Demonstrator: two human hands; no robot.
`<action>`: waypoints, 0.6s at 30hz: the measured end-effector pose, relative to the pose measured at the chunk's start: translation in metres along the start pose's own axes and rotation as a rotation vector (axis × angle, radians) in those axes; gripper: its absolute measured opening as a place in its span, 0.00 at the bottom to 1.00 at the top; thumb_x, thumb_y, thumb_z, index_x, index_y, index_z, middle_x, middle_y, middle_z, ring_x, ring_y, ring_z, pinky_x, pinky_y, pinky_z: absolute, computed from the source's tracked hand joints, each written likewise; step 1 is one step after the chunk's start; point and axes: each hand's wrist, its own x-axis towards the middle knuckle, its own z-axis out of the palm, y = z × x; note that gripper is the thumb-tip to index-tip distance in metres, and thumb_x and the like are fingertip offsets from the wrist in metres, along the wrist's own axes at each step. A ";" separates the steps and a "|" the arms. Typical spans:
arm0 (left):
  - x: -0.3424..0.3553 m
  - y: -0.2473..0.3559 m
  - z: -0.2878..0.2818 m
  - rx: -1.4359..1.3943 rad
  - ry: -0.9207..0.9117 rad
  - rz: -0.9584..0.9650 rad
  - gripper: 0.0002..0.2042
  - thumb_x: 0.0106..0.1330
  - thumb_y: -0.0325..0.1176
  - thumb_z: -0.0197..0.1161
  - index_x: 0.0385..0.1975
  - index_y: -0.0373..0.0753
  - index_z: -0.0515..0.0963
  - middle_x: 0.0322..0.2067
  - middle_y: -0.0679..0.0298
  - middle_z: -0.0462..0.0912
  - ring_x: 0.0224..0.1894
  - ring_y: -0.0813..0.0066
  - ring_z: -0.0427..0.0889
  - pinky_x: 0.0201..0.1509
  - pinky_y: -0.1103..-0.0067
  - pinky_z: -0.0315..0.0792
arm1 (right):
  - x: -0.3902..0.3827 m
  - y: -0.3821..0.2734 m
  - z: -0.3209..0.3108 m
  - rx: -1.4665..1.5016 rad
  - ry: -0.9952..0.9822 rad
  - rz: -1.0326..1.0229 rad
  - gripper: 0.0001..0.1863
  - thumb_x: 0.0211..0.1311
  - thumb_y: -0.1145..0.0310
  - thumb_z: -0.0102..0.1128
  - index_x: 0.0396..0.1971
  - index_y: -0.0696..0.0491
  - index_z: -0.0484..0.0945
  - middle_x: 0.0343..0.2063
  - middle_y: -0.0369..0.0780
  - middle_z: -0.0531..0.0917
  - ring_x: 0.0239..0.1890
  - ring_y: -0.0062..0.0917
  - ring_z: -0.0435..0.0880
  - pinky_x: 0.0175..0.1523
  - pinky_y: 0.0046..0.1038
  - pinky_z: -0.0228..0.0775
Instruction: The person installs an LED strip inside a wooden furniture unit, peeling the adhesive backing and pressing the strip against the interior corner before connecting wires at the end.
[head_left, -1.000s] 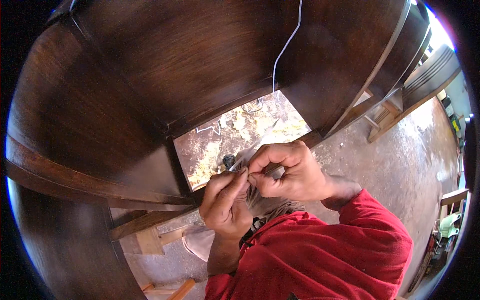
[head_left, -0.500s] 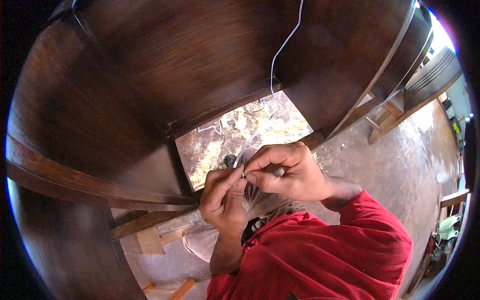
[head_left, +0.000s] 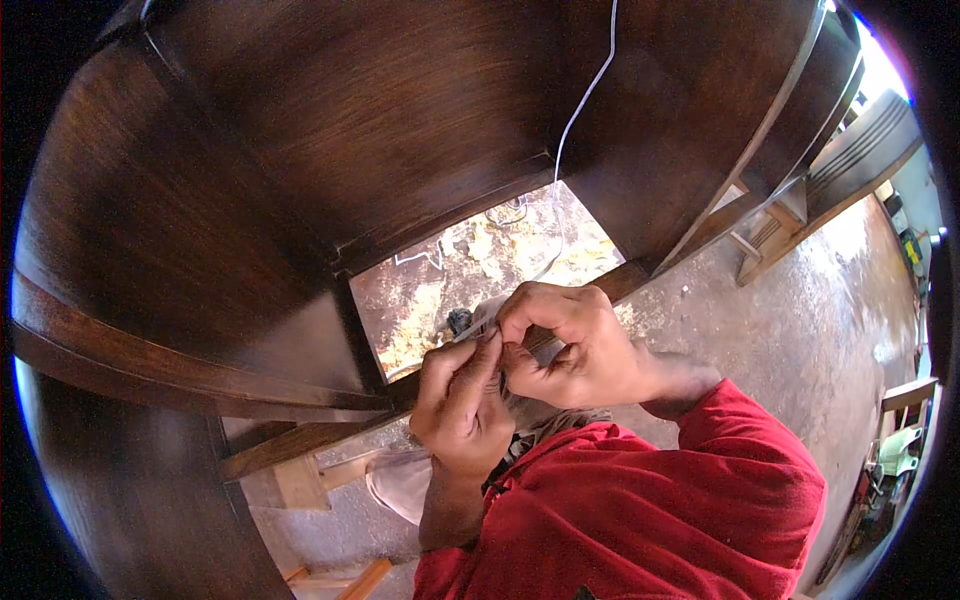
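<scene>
A thin white cable hangs down the dark wooden panel and runs to my hands. My left hand is closed, thumb and fingers pinching the cable near its end. Against those fingertips, my right hand is pinched shut too, its thumb and forefinger on the same bit of cable. The fingers hide the very tip, and I cannot make out its detail.
Dark wooden cabinet panels rise in front and curve round to the left. Behind my hands, an opening shows stained floor. A wooden chair-like frame stands right. At the far right sits a pale green item.
The cable has shifted a little to the right. My left hand has moved slightly right and turned, and the fingertips of both hands have changed their pinch.
</scene>
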 end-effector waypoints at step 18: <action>0.001 0.000 0.001 -0.134 0.075 -0.163 0.07 0.64 0.24 0.64 0.40 0.32 0.84 0.36 0.58 0.82 0.39 0.69 0.81 0.44 0.77 0.74 | -0.005 -0.001 0.001 0.272 0.023 0.129 0.06 0.54 0.79 0.64 0.33 0.60 0.82 0.29 0.41 0.85 0.33 0.22 0.84 0.38 0.24 0.76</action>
